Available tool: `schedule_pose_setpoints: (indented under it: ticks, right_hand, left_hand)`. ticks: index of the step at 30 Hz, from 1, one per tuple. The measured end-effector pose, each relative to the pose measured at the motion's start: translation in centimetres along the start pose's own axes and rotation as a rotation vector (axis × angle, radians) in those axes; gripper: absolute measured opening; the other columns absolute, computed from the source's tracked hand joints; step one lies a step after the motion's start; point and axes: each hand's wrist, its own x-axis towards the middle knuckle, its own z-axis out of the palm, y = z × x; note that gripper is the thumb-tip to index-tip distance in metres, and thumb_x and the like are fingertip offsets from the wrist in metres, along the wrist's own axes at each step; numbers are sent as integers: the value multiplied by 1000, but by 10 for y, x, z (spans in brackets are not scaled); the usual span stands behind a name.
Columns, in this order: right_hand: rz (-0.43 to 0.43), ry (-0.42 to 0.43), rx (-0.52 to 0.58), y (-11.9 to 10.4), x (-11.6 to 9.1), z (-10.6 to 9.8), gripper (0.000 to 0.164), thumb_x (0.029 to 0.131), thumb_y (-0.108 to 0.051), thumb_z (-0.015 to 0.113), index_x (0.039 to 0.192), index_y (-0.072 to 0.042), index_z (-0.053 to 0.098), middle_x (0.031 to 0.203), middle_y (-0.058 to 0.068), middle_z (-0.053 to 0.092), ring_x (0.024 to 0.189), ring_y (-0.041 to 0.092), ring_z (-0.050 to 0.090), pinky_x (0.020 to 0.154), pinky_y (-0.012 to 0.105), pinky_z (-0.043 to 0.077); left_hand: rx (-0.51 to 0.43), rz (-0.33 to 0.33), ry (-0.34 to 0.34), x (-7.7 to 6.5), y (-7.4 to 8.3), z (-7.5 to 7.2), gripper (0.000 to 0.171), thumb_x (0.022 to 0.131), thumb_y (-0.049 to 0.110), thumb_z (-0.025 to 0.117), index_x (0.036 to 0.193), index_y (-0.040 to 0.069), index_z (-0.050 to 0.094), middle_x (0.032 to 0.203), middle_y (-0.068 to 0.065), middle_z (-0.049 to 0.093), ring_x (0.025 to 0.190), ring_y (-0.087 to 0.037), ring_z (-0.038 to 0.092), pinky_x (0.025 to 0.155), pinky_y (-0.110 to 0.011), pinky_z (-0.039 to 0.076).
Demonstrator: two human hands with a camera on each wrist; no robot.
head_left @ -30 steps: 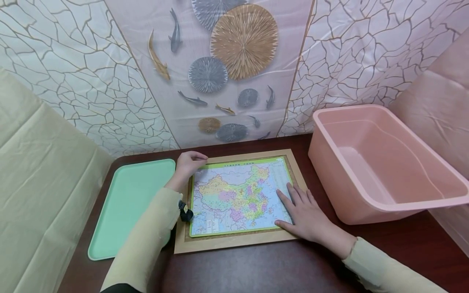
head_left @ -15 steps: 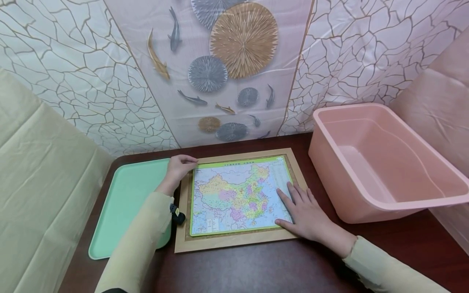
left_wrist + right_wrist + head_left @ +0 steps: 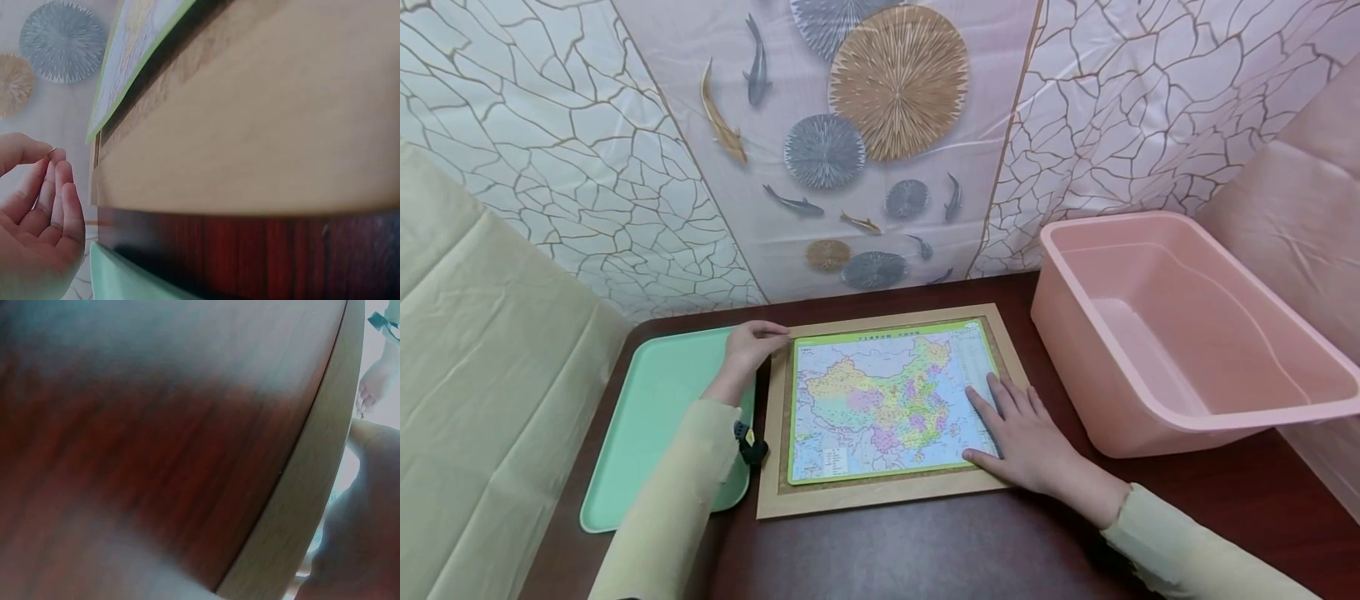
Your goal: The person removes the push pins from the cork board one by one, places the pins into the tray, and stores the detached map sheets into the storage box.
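A colourful map sheet of China (image 3: 865, 408) with a green border lies on a cork board (image 3: 784, 450) in a wooden frame (image 3: 850, 503). My right hand (image 3: 1022, 437) rests flat on the map's right edge, its fingers spread. At the frame's upper left corner is my left hand (image 3: 751, 354), just off the map. In the left wrist view the thumb and forefinger of the left hand (image 3: 44, 212) meet at their tips. A tiny pale sliver shows there, and I cannot tell if it is a nail or something held.
A mint green tray (image 3: 647, 425) lies left of the frame, partly under the left forearm. To the right stands a deep pink tub (image 3: 1105, 375). Everything stands on a dark reddish wooden table (image 3: 880, 550), with patterned cloth (image 3: 820, 242) behind.
My left hand has slid left along the frame's top edge, from over the map's upper left corner to the frame's corner. The right hand and the map have stayed in place.
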Motion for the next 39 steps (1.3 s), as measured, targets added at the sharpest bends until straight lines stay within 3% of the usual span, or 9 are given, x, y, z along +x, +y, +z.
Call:
schedule_pose_setpoints:
  ticks: [7,13,17,21,27,31,39]
  right_hand:
    - [2,-2,0,0,-1,0,90,98,-64,64,165,-11,38,171,29,28,157,52,28,124,76,24]
    - [3,-4,2,1,-1,0,90,97,-65,64,165,-11,38,171,29,28,157,52,28,124,76,23]
    - [2,-4,3,2,-1,2,90,98,-65,64,166,-12,37,171,29,28,158,51,28,124,76,23]
    - [1,-3,4,3,-2,2,90,98,-65,64,166,-12,37,172,29,27,158,51,28,124,75,23]
    - [-3,-8,-1,3,-2,2,90,98,-65,64,166,-12,37,172,29,27,158,51,28,124,76,23]
    - [-5,-8,1,2,-2,2,90,98,-65,63,166,-12,36,172,29,27,158,51,27,124,76,23]
    - [-3,-10,4,2,-2,0,90,99,-65,62,167,-12,35,173,28,25,159,51,26,125,75,22]
  left_hand:
    - [20,-16,12,-1,-6,-10,31,104,18,66,129,0,72,135,-20,67,115,-27,63,102,-39,54]
    - [39,-17,25,-3,-12,-17,32,106,19,64,130,-1,72,135,-21,67,111,-26,66,95,-35,56]
    - [35,-19,20,-5,-20,-22,32,107,18,63,132,-1,71,137,-22,66,114,-26,66,100,-39,56]
    - [50,1,21,-5,-29,-30,32,106,17,65,131,-2,71,134,-22,70,104,-14,68,101,-38,57]
    - [55,-9,34,-5,-43,-41,34,103,18,69,130,-3,72,110,-3,78,82,7,61,79,-16,55]
    - [51,-29,36,-8,-47,-45,35,104,20,69,132,-2,71,111,-3,78,83,7,62,76,-14,54]
    - [92,-66,43,-10,-51,-52,37,106,24,66,135,1,71,126,-12,76,88,3,62,84,-21,54]
